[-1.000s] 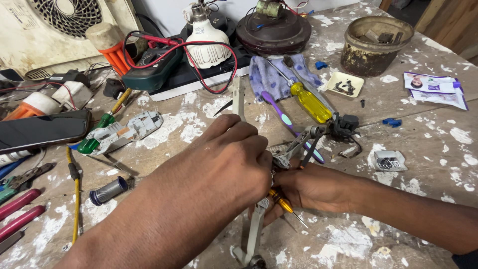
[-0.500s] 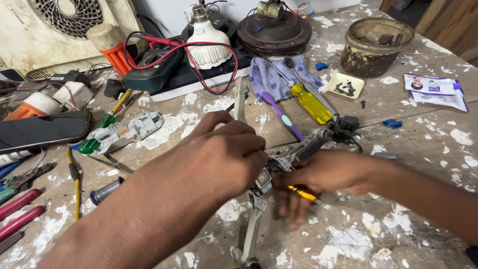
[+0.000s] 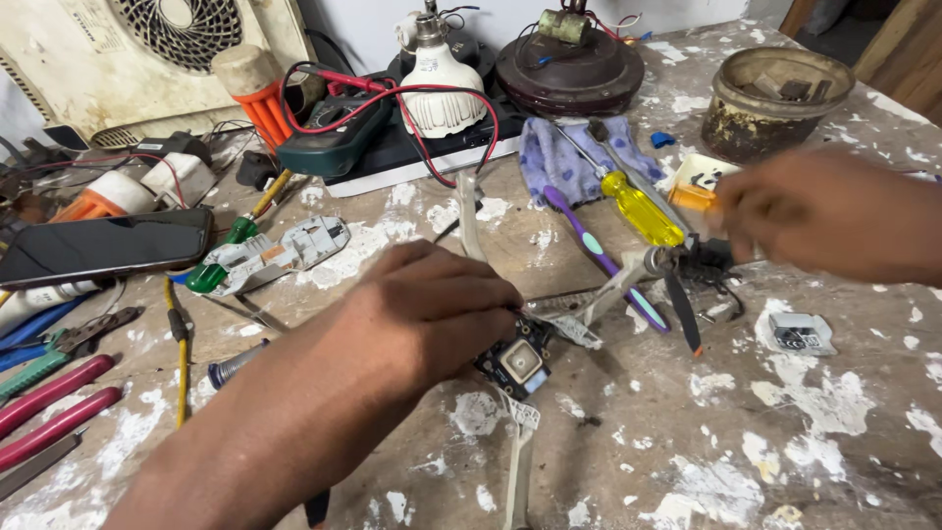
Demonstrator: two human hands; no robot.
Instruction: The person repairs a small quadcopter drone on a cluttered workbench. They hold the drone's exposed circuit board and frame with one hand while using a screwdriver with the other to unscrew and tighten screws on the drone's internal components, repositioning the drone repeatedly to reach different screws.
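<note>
My left hand [image 3: 432, 314] presses down on a small drone frame [image 3: 520, 365] with pale arms and a square grey module in its middle. One of its arms [image 3: 518, 461] points toward me, and a black propeller [image 3: 684, 316] lies at its right end. My right hand [image 3: 829, 211] is blurred and raised at the right, well off the frame. Its fingers are closed on a small orange-handled screwdriver [image 3: 693, 196].
A yellow-handled screwdriver [image 3: 643, 208] and a purple toothbrush [image 3: 601, 253] lie beyond the frame, by a purple cloth [image 3: 564, 157]. A multimeter [image 3: 334, 132], a bulb [image 3: 442, 88], a rusty tin [image 3: 775, 98], a phone [image 3: 103, 245], red-handled pliers [image 3: 49, 407] and a small white part [image 3: 800, 334] crowd the paint-spattered table [image 3: 785, 442].
My right hand has lifted away from the drone frame and swung up to the right with the orange screwdriver. My left hand has stayed on the frame.
</note>
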